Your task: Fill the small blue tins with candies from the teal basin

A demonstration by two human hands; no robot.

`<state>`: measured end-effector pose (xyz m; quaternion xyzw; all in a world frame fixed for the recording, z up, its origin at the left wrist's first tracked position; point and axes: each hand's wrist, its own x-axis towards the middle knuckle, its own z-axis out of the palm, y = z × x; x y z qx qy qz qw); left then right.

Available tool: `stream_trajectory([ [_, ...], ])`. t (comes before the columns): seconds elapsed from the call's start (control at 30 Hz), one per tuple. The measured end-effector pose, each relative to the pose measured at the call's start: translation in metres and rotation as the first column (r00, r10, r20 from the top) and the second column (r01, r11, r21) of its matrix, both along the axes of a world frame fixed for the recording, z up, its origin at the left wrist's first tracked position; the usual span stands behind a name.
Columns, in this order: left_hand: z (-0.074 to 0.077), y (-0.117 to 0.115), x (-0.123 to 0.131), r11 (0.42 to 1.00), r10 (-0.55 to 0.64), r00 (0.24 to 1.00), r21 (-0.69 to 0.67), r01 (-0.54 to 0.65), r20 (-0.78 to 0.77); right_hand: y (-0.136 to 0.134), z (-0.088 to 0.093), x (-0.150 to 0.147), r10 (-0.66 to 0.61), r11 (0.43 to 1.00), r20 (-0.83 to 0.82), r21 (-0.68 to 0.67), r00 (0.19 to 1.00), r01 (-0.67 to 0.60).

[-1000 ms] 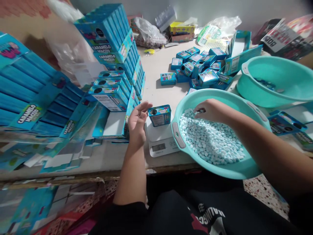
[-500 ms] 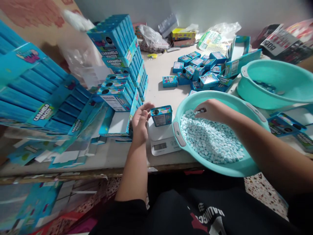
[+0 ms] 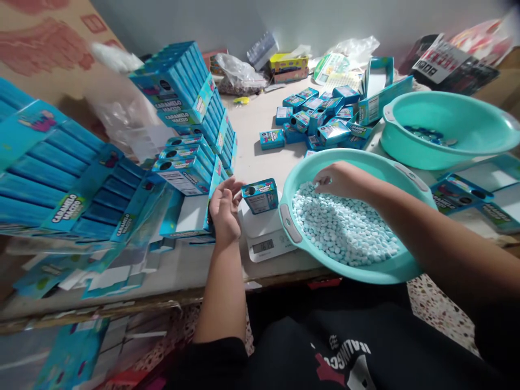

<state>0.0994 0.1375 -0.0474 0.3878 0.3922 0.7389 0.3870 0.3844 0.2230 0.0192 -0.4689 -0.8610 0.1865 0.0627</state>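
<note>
On a white kitchen scale (image 3: pixel 266 238) stands a small blue candy box (image 3: pixel 260 197), upright, with its printed face towards me. My left hand (image 3: pixel 226 208) is just left of this box, its fingers loosely apart and holding nothing. A turquoise plastic bowl (image 3: pixel 349 275) to the right of the scale holds a heap of pale blue and white candies (image 3: pixel 345 233). Over the far left part of the heap, my right hand (image 3: pixel 341 179) is closed in a pinch, with pale candies at its fingertips. How many it holds is hidden.
Stacked display cartons (image 3: pixel 182 92) of blue boxes rise at the left. A partly filled carton (image 3: pixel 189 214) lies beside my left hand. Loose blue boxes (image 3: pixel 317 116) are piled at the back. A second turquoise bowl (image 3: pixel 439 157) stands at the right with a few small dark blue items.
My view has shifted a little, so most things sit further left. My right hand stays over the candies in a pinch, and my left hand stays beside the box on the scale.
</note>
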Motion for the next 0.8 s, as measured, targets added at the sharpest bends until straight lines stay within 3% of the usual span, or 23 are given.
stream_trajectory([
  [0.33,-0.005,0.003,-0.002,0.998,-0.019,0.999,-0.061,0.016,-0.046,-0.004,0.005,0.001,-0.017,0.997,-0.078,0.069,0.997,0.022],
  [0.5,-0.007,0.003,-0.002,0.998,-0.018,0.993,-0.067,0.010,-0.114,-0.010,0.020,-0.013,-0.034,0.989,-0.160,0.140,0.986,0.057],
  [0.67,-0.008,0.003,-0.003,0.997,-0.045,0.948,-0.076,0.022,-0.314,-0.018,0.036,-0.029,0.052,0.968,-0.208,0.252,0.977,0.003],
  [0.8,-0.009,0.000,0.001,0.999,-0.007,0.825,-0.041,-0.020,-0.565,-0.013,0.026,-0.019,0.022,0.966,-0.210,0.255,0.977,0.033],
])
